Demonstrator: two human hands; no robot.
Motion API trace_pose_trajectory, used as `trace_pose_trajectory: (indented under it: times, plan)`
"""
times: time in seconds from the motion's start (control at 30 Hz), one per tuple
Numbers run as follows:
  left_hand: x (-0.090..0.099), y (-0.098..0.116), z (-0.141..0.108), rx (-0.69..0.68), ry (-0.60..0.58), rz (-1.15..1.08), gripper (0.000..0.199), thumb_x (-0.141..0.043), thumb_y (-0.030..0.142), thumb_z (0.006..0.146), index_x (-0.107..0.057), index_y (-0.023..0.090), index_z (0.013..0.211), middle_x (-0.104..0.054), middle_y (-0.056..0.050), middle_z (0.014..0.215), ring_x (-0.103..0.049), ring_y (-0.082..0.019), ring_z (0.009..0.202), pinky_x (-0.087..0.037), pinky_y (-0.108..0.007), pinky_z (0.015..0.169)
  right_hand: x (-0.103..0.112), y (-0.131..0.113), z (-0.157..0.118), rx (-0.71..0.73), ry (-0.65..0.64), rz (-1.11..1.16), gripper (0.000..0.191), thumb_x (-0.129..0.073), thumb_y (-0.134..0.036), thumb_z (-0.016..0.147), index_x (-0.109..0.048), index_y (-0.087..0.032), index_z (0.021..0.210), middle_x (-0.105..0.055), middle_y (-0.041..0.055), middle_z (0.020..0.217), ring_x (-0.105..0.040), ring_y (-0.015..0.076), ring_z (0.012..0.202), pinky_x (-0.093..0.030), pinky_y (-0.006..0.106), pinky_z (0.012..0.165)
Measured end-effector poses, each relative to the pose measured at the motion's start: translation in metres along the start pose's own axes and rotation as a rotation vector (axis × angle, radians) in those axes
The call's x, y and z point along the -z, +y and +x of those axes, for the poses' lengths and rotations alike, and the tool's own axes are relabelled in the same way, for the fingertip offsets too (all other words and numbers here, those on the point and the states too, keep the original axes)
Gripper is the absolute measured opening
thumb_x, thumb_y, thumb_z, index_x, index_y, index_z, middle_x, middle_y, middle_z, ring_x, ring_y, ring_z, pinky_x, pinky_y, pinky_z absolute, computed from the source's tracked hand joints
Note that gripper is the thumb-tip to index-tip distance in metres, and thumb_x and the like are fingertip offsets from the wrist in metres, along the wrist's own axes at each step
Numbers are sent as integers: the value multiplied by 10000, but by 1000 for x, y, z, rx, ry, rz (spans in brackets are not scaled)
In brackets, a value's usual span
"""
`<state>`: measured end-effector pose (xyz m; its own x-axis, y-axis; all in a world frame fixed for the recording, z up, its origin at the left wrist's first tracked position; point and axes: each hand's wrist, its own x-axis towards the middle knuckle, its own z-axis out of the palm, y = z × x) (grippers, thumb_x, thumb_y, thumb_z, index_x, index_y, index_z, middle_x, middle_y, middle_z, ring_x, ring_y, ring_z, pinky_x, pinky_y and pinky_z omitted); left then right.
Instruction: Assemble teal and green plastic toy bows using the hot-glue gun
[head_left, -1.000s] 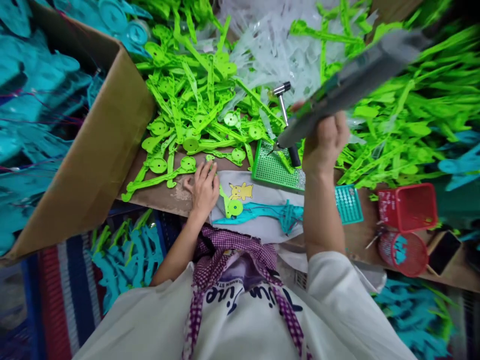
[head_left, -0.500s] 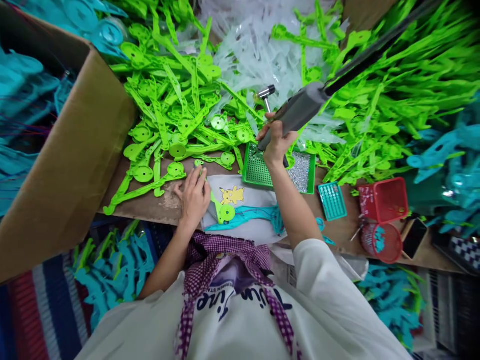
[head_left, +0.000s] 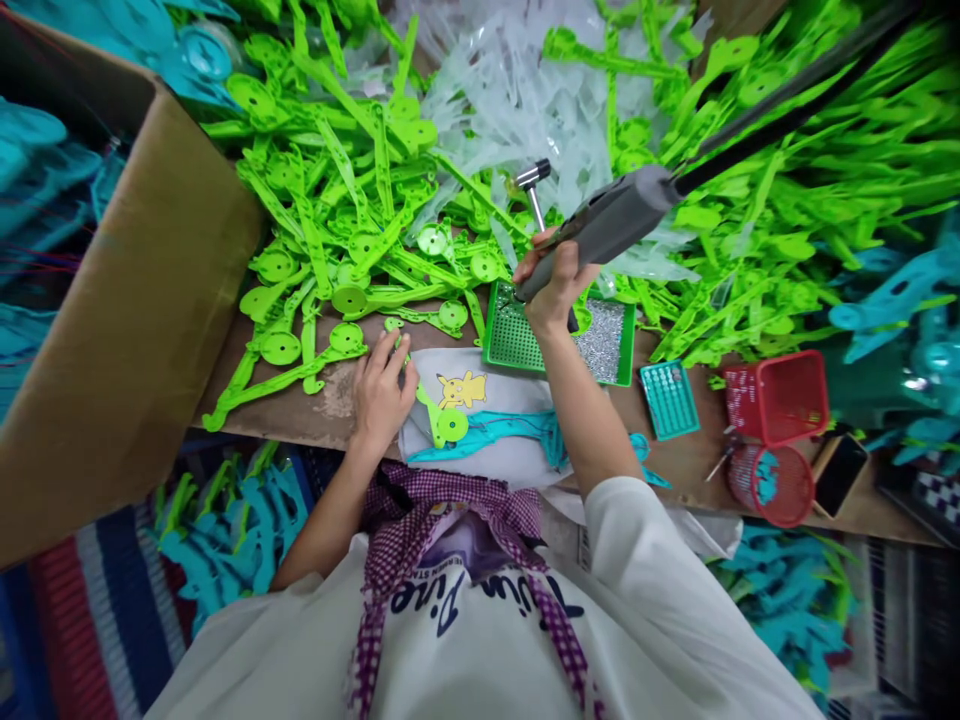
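My right hand (head_left: pixel 553 292) is wrapped round a grey electric screwdriver (head_left: pixel 619 225), its cable running off to the upper right. The driver's tip points down over the perforated left half of a green tray (head_left: pixel 628 350), whose right half holds many small silvery screws (head_left: pixel 600 338). My left hand (head_left: pixel 382 392) lies over a lime-green plastic arm (head_left: pixel 451 426) with a round end, its fingers bent onto the upper part and partly hiding it. A blue plastic piece (head_left: pixel 502 428) lies beside it on a pale cloth (head_left: pixel 517 388) with a yellow cartoon figure.
Heaps of lime-green parts (head_left: pixel 367 245) and clear plastic pieces (head_left: pixel 517 90) fill the back. A small hammer (head_left: pixel 534 190) stands behind the tray. To the right are a teal tray (head_left: pixel 670 400), red baskets (head_left: pixel 776 400) and a phone (head_left: pixel 840 475). A cardboard box (head_left: pixel 127 290) borders the left.
The view has shifted slightly. Both hands keep almost the same places and grips, and the screwdriver tip stays over the green tray.
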<state>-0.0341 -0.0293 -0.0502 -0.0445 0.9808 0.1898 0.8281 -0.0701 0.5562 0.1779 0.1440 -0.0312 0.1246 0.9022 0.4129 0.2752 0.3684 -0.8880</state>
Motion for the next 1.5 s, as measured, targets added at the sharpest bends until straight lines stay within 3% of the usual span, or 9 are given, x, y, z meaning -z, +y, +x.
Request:
trace_pose_trajectory:
  times: [0.23,0.37,0.43,0.57,0.7,0.83,0.97,1.2,1.5]
  plan:
    - [1,-2,0,-28,-8,-5,425,-437,291,1007,-580,219,1400,-573,-109,1472,-505,-271,1406,-467,-465,1131,-1,-7,2,-40,88,50,760,-177,-796,909,-658,-218,1026,-503,-13,586,-654,181,542,-523,348,502]
    - [8,-3,4,-44,-50,-16,422,-444,307,1003,-593,191,1381,-570,-128,1465,-519,-272,1389,-464,-450,1143,11,-31,8,-45,203,148,740,-213,-821,888,-644,-238,1035,-423,-46,529,-543,149,423,-465,322,451]
    - [11,-4,6,-55,-81,-14,422,-454,329,1000,-601,184,1368,-548,-134,1485,-526,-279,1377,-462,-456,1145,11,-49,8,-33,199,189,769,-176,-860,860,-626,-249,987,-394,-50,514,-499,141,391,-441,321,425]
    - [15,-5,8,-58,-126,-2,413,-465,327,990,-608,189,1352,-525,-131,1510,-526,-291,1372,-457,-478,1145,-23,-78,-4,8,47,280,825,-102,-924,796,-580,-267,941,-369,-48,507,-459,143,379,-410,327,393]
    - [13,-5,7,-51,-112,8,397,-474,291,983,-608,175,1339,-538,-130,1496,-521,-278,1374,-459,-461,1144,-72,-83,-15,-55,-156,136,821,-165,-912,817,-600,-264,1072,-512,10,626,-584,180,532,-496,362,495]
    - [9,-5,7,-75,-91,11,390,-481,243,968,-612,129,1316,-549,-159,1473,-516,-288,1370,-451,-463,1148,-96,-83,-20,-46,-135,257,752,-193,-880,848,-599,-259,970,-478,-16,589,-529,141,470,-463,325,459]
    - [7,-4,8,-60,-105,34,396,-517,213,933,-610,115,1305,-553,-175,1460,-532,-313,1345,-470,-486,1120,-116,-88,-33,-41,-127,490,584,-422,-815,845,-619,-265,861,-445,-45,558,-481,114,411,-423,291,419]
    - [12,0,9,-63,-134,93,398,-532,212,916,-618,113,1292,-554,-171,1464,-538,-325,1335,-493,-478,1076,-132,-75,-47,-111,-240,509,568,-487,-778,843,-664,-237,837,-527,-29,597,-654,158,577,-584,337,570]
    - [11,1,8,-56,-122,105,384,-521,218,925,-633,117,1279,-569,-165,1449,-548,-309,1327,-493,-449,1076,-139,-61,-45,-78,-314,441,529,-505,-736,863,-696,-246,925,-504,-39,565,-610,136,505,-543,302,514]
